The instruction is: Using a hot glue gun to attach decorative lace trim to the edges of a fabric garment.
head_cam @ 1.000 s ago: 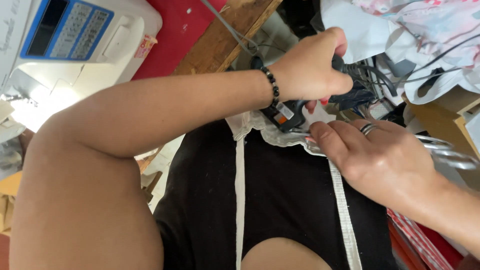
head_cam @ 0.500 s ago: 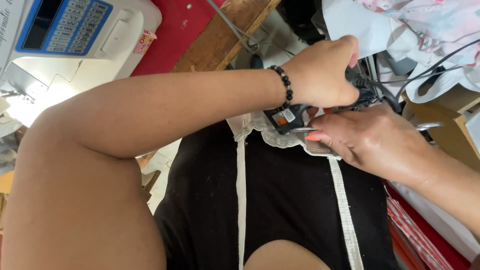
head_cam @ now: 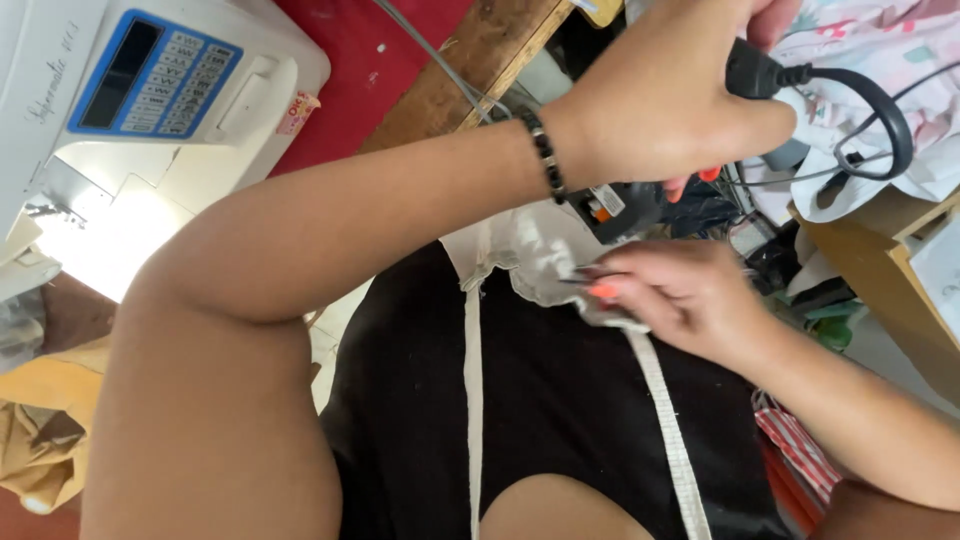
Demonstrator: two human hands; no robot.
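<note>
Red-topped work table across the upper middle of the frame, worn brown wooden plank lying slantwise on it, thin grey cable crossing the plank, white sewing machine with blue button panel at upper left

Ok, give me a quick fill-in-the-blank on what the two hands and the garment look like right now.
1. The left hand grips a black corded tool, and its wrist wears a beaded ____.
2. The right hand pinches the white lace trim of a ____ garment.
3. The right hand's nails are painted ____.
4. At upper left stands a white ____ machine with a blue panel.

Missing words: bracelet; black; orange; sewing
</note>
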